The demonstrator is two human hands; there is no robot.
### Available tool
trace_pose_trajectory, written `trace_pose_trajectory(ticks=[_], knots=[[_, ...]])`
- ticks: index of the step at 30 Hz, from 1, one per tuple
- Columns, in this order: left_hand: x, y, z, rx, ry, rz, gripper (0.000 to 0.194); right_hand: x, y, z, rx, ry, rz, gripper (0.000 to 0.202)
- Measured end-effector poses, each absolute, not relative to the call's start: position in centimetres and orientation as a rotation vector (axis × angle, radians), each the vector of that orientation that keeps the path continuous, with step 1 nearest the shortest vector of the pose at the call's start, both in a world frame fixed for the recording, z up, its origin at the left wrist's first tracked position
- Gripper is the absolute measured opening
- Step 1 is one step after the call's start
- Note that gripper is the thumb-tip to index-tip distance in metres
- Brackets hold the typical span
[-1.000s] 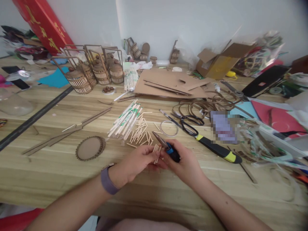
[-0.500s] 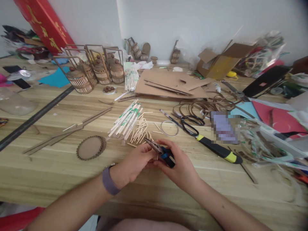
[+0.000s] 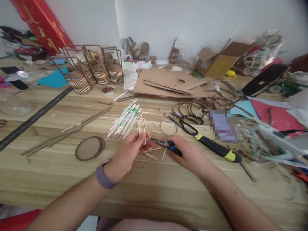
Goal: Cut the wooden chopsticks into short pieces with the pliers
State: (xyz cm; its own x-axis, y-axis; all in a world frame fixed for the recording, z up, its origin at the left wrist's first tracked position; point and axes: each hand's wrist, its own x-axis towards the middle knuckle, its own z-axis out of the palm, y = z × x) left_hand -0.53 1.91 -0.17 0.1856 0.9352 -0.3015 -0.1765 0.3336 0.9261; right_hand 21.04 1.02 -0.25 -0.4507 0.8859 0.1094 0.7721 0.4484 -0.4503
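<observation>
The tabletop (image 3: 154, 195) spreads across the frame, with a cardboard sheet (image 3: 160, 75) lying at upper centre. At upper left stand several striped baskets (image 3: 99, 73), lidded and with tall handles, which look finished. A bundle of long sticks (image 3: 126, 118) with green-printed wrapping lies just left of centre and appears not yet cut

At frame centre, the right hand (image 3: 189, 152) is wrapped around the handles of the pliers (image 3: 166, 144), whose tips reach toward the left hand (image 3: 128, 146); whether they grip a stick I cannot tell. The round cardboard piece (image 3: 88, 148), at lower left of centre, has a ridged edge with no upright sticks visible on it

The left fingers pinch a cluster of short sticks (image 3: 142, 132) near the middle. Loose short pieces (image 3: 150, 156) lie around that hand, so the sorting or trimming seems partway along, with these apparently ungathered
</observation>
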Motion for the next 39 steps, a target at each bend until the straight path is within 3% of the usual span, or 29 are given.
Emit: trace_pose_trajectory(ticks=[8, 15, 21, 30, 39], knots=[[-1.6, 2.9, -0.8, 1.116, 1.188, 1.039, 0.034, 20.8, 0.3, -0.1, -1.394, -2.518, 0.477, 0.016], [-1.7, 2.9, 0.0, 1.501, 1.390, 0.895, 0.043, 20.7, -0.5, 0.2, -1.312, -2.579, 0.639, 0.027], [-2.7, 3.4, 0.9, 1.755, 1.576, 0.976, 0.040, 20.4, -0.6, 0.4, -1.259, -2.588, 0.664, 0.030], [-5.4, 5.9, 0.2, 2.371, 2.181, 0.253, 0.036, 20.3, -0.8, 0.3, -1.233, -2.617, 0.601, 0.027], [-5.3, 5.7, 0.2, 2.469, 2.196, -0.085, 0.035, 20.9, -0.8, 0.1, -1.240, -2.521, 0.579, 0.026]])
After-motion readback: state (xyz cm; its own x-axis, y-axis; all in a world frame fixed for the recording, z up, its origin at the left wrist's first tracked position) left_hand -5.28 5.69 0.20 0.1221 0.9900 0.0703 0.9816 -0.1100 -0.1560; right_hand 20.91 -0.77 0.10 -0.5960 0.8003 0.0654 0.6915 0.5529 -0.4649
